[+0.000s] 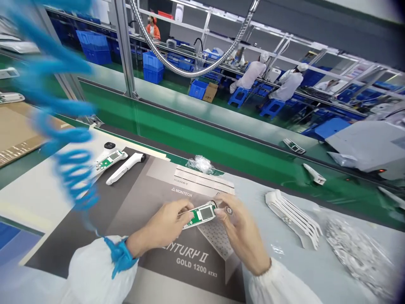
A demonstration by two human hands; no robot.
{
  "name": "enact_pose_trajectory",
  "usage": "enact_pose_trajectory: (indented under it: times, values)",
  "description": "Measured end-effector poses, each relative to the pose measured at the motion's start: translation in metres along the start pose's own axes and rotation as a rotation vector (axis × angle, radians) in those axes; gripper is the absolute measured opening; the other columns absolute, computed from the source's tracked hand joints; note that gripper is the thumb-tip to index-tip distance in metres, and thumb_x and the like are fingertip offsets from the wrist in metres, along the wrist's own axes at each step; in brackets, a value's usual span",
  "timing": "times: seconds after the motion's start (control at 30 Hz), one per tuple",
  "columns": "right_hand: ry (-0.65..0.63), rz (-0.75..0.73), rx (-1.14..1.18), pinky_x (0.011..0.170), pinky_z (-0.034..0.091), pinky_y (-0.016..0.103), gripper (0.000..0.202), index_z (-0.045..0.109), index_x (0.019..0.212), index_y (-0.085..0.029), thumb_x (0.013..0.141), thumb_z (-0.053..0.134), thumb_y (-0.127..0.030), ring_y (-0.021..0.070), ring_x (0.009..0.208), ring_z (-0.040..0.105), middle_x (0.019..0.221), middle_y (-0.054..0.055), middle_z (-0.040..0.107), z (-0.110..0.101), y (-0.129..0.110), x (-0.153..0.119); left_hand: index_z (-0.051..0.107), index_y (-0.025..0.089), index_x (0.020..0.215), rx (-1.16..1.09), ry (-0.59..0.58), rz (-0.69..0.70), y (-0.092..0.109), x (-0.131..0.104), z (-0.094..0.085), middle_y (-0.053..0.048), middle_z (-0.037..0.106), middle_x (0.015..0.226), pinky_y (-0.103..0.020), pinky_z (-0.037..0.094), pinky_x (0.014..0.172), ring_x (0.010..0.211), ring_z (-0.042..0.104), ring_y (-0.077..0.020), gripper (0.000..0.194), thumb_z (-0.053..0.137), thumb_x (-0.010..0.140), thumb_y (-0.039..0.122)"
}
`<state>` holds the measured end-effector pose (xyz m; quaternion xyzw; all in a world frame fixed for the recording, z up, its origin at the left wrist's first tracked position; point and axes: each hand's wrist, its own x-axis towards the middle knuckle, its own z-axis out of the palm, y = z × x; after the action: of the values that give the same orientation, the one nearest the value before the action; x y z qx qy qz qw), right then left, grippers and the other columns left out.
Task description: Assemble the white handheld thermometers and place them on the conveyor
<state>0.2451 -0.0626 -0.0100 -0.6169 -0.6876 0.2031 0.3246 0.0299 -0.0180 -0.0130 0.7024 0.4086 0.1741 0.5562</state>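
A white handheld-device shell [200,215] with a green circuit board and a small grey screen is held at a tilt between both hands. My left hand [164,226] grips its left end, the thumb lying on the board. At the right end, my right hand [242,230] closes its thumb and fingers around the shell's tip. A small round part [228,210] shows by the right fingers; whether it is held separately I cannot tell. Beneath the hands lies a dark printed mat [158,181]. A blue band circles my left wrist, with a coiled blue cord [74,169] rising from it.
To the left lie another shell with a board [112,159] and a white handle-shaped device [126,169]. Crumpled clear plastic [201,164] sits at the back. On the right are stacked white shells [292,215] and a bag of small parts [357,249]. A metal hose [190,74] hangs ahead.
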Motion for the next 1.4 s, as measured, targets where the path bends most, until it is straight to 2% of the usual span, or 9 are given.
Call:
enact_pose_trajectory:
  times: [0.2, 0.37, 0.57, 0.73, 0.9, 1.0, 1.13, 1.27, 1.4]
  values:
    - [0.037, -0.215, -0.429, 0.077, 0.032, 0.04, 0.012, 0.061, 0.085, -0.026, 0.095, 0.053, -0.027, 0.0217, 0.082, 0.058, 0.089, 0.002, 0.068, 0.021, -0.003, -0.013, 0.062, 0.021, 0.093, 0.269, 0.171, 0.116, -0.008, -0.008, 0.012, -0.003, 0.065, 0.083, -0.028, 0.04, 0.068, 0.076, 0.059, -0.0184, 0.024, 0.039, 0.097, 0.026]
    - [-0.095, -0.213, -0.196, 0.078, 0.033, 0.037, 0.017, 0.054, 0.082, -0.024, 0.097, 0.047, -0.025, 0.0197, 0.084, 0.056, 0.091, 0.001, 0.067, 0.028, -0.021, 0.006, 0.062, 0.018, 0.095, 0.155, 0.367, -0.096, -0.029, -0.001, 0.0, -0.005, 0.067, 0.082, -0.027, 0.044, 0.064, 0.067, 0.062, -0.0174, 0.023, 0.041, 0.096, 0.026]
    - [-0.087, -0.296, -0.313, 0.088, 0.03, 0.04, 0.006, 0.062, 0.091, -0.026, 0.094, 0.057, -0.029, 0.0213, 0.095, 0.056, 0.1, 0.0, 0.069, 0.045, -0.02, 0.062, 0.062, 0.02, 0.097, 0.142, 0.429, 0.002, -0.03, -0.008, -0.01, -0.005, 0.068, 0.09, -0.029, 0.046, 0.072, 0.079, 0.063, -0.0191, 0.025, 0.039, 0.097, 0.028]
    - [-0.113, -0.322, -0.293, 0.09, 0.03, 0.043, 0.019, 0.058, 0.078, -0.025, 0.095, 0.051, -0.022, 0.0212, 0.088, 0.055, 0.087, 0.0, 0.067, 0.06, -0.026, 0.048, 0.063, 0.02, 0.097, 0.233, 0.473, -0.101, -0.035, -0.006, -0.011, -0.006, 0.069, 0.091, -0.03, 0.045, 0.073, 0.079, 0.064, -0.0204, 0.023, 0.041, 0.096, 0.025]
    - [-0.113, -0.194, -0.142, 0.08, 0.04, 0.035, 0.02, 0.051, 0.081, -0.024, 0.098, 0.041, -0.027, 0.0186, 0.079, 0.056, 0.084, 0.002, 0.064, 0.038, -0.02, 0.068, 0.06, 0.017, 0.1, -0.078, 0.589, -0.233, -0.053, 0.006, -0.023, -0.005, 0.067, 0.083, -0.028, 0.047, 0.063, 0.064, 0.064, -0.0171, 0.026, 0.042, 0.095, 0.035]
    - [0.059, 0.071, -0.288, 0.077, 0.039, 0.036, 0.015, 0.051, 0.082, -0.022, 0.094, 0.044, -0.026, 0.0215, 0.083, 0.054, 0.083, 0.005, 0.062, 0.034, 0.01, 0.116, 0.06, 0.016, 0.102, -0.247, 0.567, -0.214, -0.052, 0.006, -0.024, -0.004, 0.064, 0.078, -0.026, 0.047, 0.056, 0.063, 0.063, -0.0171, 0.032, 0.046, 0.092, 0.043]
    - [0.152, 0.207, -0.484, 0.082, 0.033, 0.042, 0.009, 0.058, 0.084, -0.02, 0.089, 0.051, -0.024, 0.0288, 0.102, 0.049, 0.102, 0.012, 0.062, 0.039, 0.048, 0.151, 0.061, 0.014, 0.108, -0.291, 0.523, -0.232, -0.036, -0.006, -0.023, -0.001, 0.062, 0.067, -0.024, 0.045, 0.054, 0.058, 0.057, -0.0154, 0.041, 0.051, 0.088, 0.048]
    - [0.201, 0.233, -0.602, 0.086, 0.032, 0.039, 0.018, 0.061, 0.104, -0.026, 0.092, 0.052, -0.036, 0.0234, 0.107, 0.049, 0.115, 0.006, 0.061, 0.019, 0.067, 0.129, 0.062, 0.017, 0.111, -0.303, 0.485, -0.302, -0.028, -0.018, -0.032, 0.0, 0.062, 0.063, -0.023, 0.042, 0.055, 0.061, 0.054, -0.0156, 0.05, 0.055, 0.084, 0.059]
    - [0.232, 0.328, -0.713, 0.086, 0.032, 0.036, 0.02, 0.064, 0.096, -0.026, 0.094, 0.048, -0.038, 0.0207, 0.102, 0.054, 0.108, 0.003, 0.065, -0.044, 0.093, 0.067, 0.063, 0.018, 0.106, -0.4, 0.472, -0.393, -0.028, -0.022, -0.037, 0.0, 0.062, 0.065, -0.022, 0.039, 0.053, 0.061, 0.051, -0.015, 0.059, 0.061, 0.075, 0.068]
